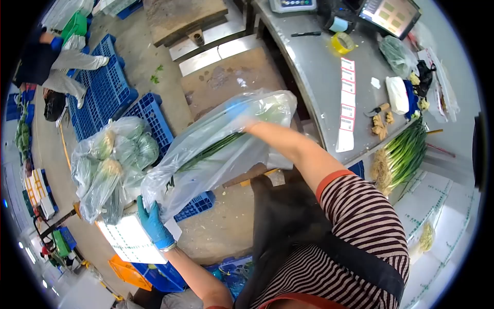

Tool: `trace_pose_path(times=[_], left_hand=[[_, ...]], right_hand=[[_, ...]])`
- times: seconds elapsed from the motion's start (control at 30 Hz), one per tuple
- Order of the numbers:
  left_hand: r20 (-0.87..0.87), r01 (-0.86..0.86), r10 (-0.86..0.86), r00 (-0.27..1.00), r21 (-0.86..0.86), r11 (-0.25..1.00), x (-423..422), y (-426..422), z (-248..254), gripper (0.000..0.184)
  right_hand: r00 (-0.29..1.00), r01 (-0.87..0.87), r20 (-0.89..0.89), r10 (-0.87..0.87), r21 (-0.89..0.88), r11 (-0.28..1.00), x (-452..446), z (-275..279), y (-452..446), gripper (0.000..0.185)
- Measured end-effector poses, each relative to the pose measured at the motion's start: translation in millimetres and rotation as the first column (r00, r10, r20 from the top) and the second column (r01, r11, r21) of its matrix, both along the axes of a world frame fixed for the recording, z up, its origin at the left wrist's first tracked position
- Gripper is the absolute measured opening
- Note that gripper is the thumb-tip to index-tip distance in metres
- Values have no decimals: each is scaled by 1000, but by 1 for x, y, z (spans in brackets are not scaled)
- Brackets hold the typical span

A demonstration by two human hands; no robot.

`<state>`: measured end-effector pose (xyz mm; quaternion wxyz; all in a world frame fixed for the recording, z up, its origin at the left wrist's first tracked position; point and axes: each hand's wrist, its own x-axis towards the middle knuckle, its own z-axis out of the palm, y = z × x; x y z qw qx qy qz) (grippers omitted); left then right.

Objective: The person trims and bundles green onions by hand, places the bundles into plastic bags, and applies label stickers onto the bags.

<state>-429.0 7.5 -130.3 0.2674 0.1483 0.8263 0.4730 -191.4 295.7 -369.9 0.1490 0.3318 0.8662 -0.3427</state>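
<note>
A long clear plastic bag (211,165) stretches diagonally in front of me, with long green leafy stalks (211,149) inside, probably scallions. My left hand (154,226), in a blue glove, grips the bag's lower left end between thumb and fingers. My right hand (239,112), also gloved in blue, is at the bag's upper part. Its fingers are blurred, and I cannot tell whether it lies inside or on top of the plastic. Beside the left end of the bag sit several filled clear bags of vegetables (116,159), heaped on a white box (134,239).
At right runs a metal counter (314,77) with a label strip (348,98), yellow tape (342,43), a pen (305,34), a screen (391,18) and ginger (379,126). Scallions (404,154) lie beyond. Blue pallets (105,92) cover the floor at left, where another person (56,64) stands.
</note>
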Motion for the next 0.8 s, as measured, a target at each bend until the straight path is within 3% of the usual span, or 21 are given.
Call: trace_pose_path(times=[0.07, 0.1, 0.13, 0.17, 0.27, 0.33, 0.37, 0.43, 0.5, 0.57, 0.63, 0.7, 0.77, 0.8], left_hand=[[-23, 28, -28, 999, -16, 999, 1, 12, -3, 66], [-142, 45, -51, 989, -46, 998, 1, 16, -10, 67], [-260, 56, -74, 963, -76, 996, 3, 20, -14, 68], [-375, 59, -96, 922, -110, 992, 9, 26, -15, 70], [-692, 4, -110, 714, -153, 988, 47, 52, 10, 70], [-818, 52, -113, 564, -101, 994, 76, 79, 34, 68], [-826, 113, -135, 547, -86, 990, 90, 95, 43, 67], [-838, 225, -182, 514, -73, 972, 119, 118, 57, 65], [-776, 365, -201, 599, 41, 930, 155, 138, 65, 64], [-835, 485, -267, 482, 1, 874, 193, 151, 67, 61], [-844, 571, -298, 445, 12, 821, 244, 159, 73, 61], [-808, 672, -408, 425, -20, 740, 291, 158, 69, 57], [-775, 734, -506, 378, -82, 675, 342, 149, 59, 55], [-748, 773, -558, 359, -97, 628, 370, 144, 56, 54]], right_hand=[[998, -50, -42, 50, -4, 999, 17, 32, 1, 36], [989, -14, -149, 19, 34, 999, 29, 73, -15, 50], [921, 38, -390, -22, 34, 999, 43, 103, -33, 61], [875, 76, -483, -20, 96, 993, 59, 99, -56, 68], [766, 267, -578, -280, -109, 957, 115, 181, -109, 59], [706, 402, -487, -515, -323, 857, 155, 219, -137, 53], [663, 458, -427, -615, -419, 784, 175, 230, -146, 51], [609, 597, -373, -700, -365, 714, 216, 233, -164, 46], [483, 709, -360, -798, -375, 598, 255, 239, -177, 37], [455, 783, -406, -793, -241, 573, 304, 234, -182, 35], [306, 865, -495, -813, -213, 455, 361, 218, -188, 33], [264, 944, -405, -875, -80, 321, 429, 224, -195, 32], [139, 989, -516, -845, 34, 142, 511, 191, -213, 33], [-150, 980, -411, -899, -184, -79, 545, 201, -221, 32]])
